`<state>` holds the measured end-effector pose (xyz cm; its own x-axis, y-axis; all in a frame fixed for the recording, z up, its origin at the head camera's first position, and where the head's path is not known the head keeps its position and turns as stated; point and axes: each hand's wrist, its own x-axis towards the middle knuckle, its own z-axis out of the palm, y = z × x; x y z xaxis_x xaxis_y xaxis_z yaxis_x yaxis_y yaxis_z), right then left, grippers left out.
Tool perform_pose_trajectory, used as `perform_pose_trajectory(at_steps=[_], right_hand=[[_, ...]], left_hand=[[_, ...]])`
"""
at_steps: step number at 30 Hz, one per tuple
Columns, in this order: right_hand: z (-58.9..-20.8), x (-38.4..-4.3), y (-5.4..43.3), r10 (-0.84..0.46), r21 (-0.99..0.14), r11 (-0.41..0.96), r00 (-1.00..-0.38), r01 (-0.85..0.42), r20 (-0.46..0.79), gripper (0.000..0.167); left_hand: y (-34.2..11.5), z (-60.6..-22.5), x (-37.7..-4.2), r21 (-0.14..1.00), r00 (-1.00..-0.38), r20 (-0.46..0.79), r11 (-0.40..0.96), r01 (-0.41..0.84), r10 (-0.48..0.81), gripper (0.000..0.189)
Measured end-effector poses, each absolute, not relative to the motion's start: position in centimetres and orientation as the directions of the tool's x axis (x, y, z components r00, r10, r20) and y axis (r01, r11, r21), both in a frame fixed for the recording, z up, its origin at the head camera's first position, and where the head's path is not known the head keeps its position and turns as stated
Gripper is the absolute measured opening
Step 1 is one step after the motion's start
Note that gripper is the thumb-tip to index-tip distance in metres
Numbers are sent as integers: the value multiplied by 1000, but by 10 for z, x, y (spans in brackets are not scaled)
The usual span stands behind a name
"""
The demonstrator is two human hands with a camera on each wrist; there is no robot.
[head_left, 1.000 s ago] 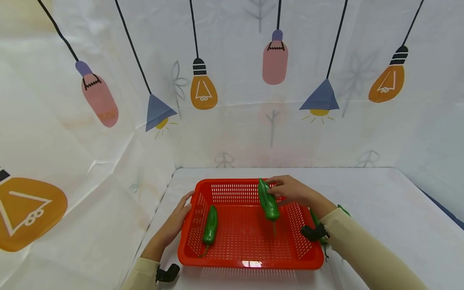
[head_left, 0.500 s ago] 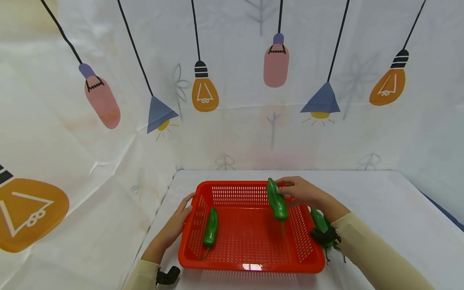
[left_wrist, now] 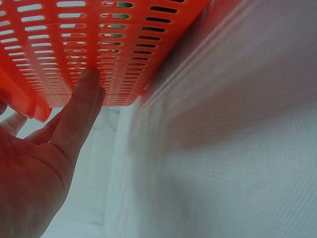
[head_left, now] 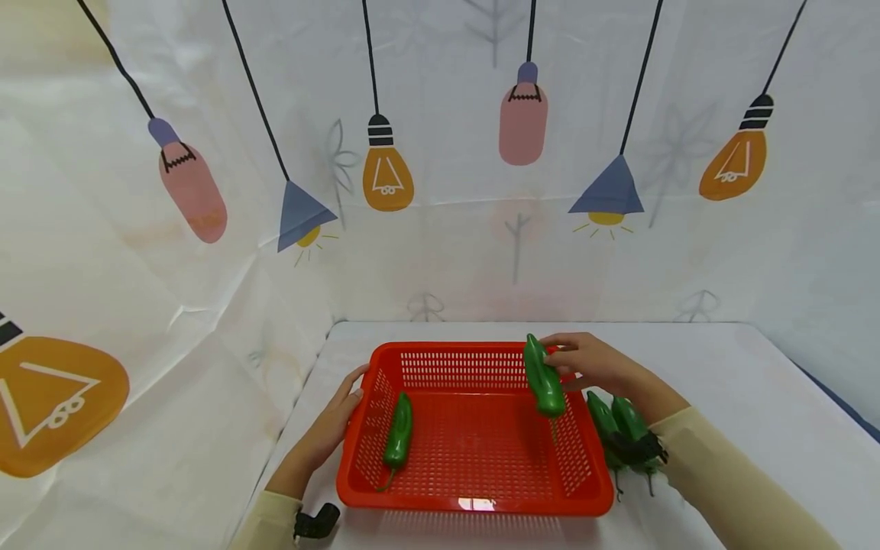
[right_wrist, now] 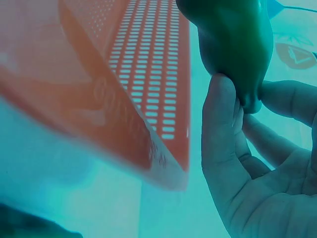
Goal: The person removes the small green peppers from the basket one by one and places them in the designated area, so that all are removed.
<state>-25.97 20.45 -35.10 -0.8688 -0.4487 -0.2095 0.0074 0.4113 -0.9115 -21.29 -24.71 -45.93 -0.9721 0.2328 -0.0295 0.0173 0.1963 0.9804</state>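
Observation:
My right hand [head_left: 584, 363] pinches a glossy green pepper [head_left: 543, 378] near its pointed end, over the right side of the red perforated basket [head_left: 474, 504]. In the right wrist view, thumb and fingers [right_wrist: 220, 129] close on the tip of this pepper [right_wrist: 235, 44], beside the basket wall [right_wrist: 173, 99]. My left hand [head_left: 333, 416] rests at the basket's left rim. Its straight fingers [left_wrist: 79, 114] lie against the outer wall [left_wrist: 64, 49] in the left wrist view. Another green pepper [head_left: 399, 435] lies inside the basket at the left, stem toward me.
To the right of the basket, two more green peppers, one nearer [head_left: 601, 416] and one farther right [head_left: 627, 416], lie on the white table [head_left: 742, 428], partly hidden by the black wrist strap [head_left: 635, 449]. A white cloth printed with lamps [head_left: 454, 252] stands behind and at the left.
My right hand has moved to the right with the pepper, from over the basket's inside toward its right wall. The peppers outside show more now. The left hand stays at the rim.

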Motion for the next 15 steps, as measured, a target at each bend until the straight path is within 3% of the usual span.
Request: perform_pose_trajectory(at_steps=[15], right_hand=[[-351, -251, 238, -406, -912, 408, -885, 49, -229, 60]], left_hand=[[-247, -457, -211, 981, -971, -12, 193, 35, 240, 50]])
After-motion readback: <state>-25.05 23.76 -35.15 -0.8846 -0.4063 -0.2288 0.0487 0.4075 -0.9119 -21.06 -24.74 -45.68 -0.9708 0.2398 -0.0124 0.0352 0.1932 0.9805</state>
